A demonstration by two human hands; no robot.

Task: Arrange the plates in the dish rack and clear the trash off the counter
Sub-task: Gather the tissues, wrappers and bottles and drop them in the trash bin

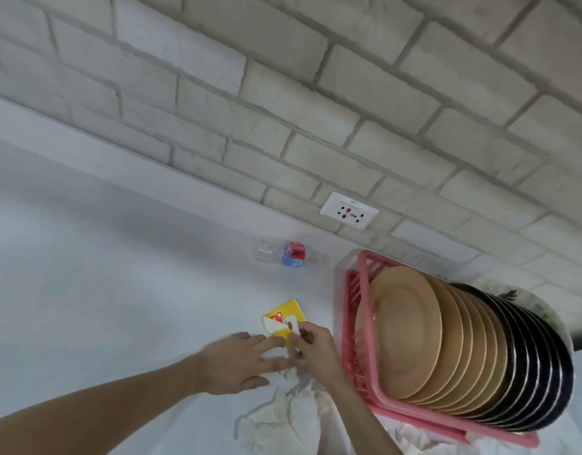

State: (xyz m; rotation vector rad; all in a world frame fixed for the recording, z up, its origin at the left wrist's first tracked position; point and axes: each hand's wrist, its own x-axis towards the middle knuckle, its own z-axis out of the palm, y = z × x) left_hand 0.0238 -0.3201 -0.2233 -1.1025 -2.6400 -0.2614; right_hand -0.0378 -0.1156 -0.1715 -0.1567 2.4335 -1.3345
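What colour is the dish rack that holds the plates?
Pink. The pink plastic dish rack shows best in the head view, the only one.

Pink dish rack (358,353); tan plates (402,333), black white-rimmed plates (545,366); yellow wrapper (284,315); red-blue bottle label (293,254); white bench (102,264).

Plates (401,333) upright in pink rack (414,418) — yellow wrapper (284,315), bottle (283,254) alongside.

Right hand (315,348) pinches trash (291,323) beside the pink rack (414,415).
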